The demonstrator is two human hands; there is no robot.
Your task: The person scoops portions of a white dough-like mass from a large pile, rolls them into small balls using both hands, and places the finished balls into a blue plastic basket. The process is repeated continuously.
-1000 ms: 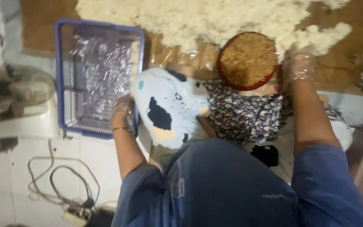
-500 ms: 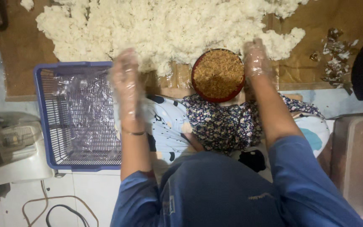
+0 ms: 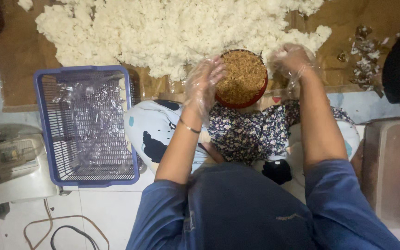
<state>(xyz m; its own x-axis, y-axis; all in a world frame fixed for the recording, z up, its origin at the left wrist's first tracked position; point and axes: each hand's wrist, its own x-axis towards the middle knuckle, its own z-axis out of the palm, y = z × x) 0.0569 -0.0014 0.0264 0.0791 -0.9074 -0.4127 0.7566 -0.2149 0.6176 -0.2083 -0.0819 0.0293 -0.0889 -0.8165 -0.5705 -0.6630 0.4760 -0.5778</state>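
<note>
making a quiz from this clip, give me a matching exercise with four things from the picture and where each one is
Things:
1. blue basket
2. red bowl of brown shreds
3. heap of white rice
4. left hand

Places:
A. spread over the brown board at the top
B. at the bowl's left rim, in a clear plastic glove
C. on the left, lined with clear plastic
D. between the two hands, at the near edge of the heap

Pairs: 1-C, 2-D, 3-A, 4-B
</note>
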